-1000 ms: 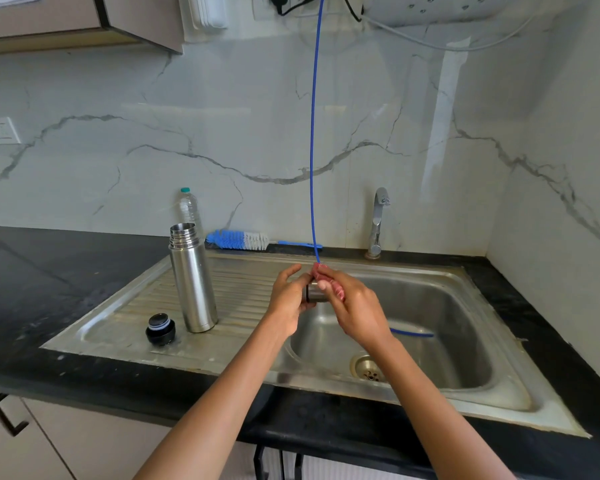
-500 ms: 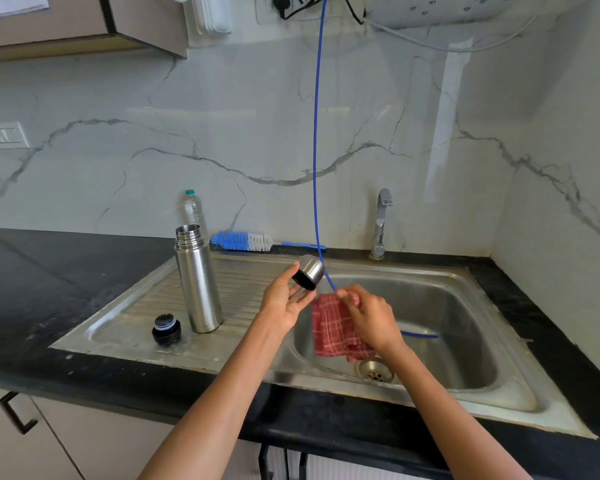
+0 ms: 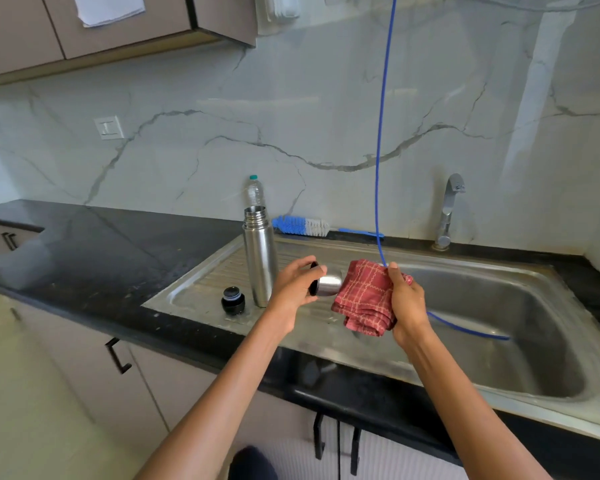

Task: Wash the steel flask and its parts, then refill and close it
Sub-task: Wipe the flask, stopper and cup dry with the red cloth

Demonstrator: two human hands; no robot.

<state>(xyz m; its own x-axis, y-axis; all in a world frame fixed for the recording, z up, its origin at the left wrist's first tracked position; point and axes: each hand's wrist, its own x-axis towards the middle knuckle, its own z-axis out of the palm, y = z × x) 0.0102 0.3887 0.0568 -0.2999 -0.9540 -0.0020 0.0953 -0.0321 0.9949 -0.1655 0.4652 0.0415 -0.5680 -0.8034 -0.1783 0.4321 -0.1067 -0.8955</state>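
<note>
Steel flask cup [image 3: 328, 285], domed and shiny, lies sideways in the left hand [image 3: 297, 284], fingers curled round its black rim, above the ribbed drainboard of the steel sink [image 3: 520, 282]. The right hand [image 3: 407, 301] grips a folded red checked cloth [image 3: 364, 299] touching the dome. Wiping well likely means turning the cup against the cloth. The tall steel flask body [image 3: 258, 254] stands open on the drainboard.

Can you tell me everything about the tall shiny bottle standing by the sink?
The steel flask is a tall, narrow cylinder of shiny, mirror-like metal. It stands upright on the ribbed drainboard of the sink, left of the basin. Its top is open: no cap is on it, and you can see the ridged neck below the rim. A small black stopper sits beside its base, apart from it. Neither hand touches it; only the drainboard beneath does.
</note>
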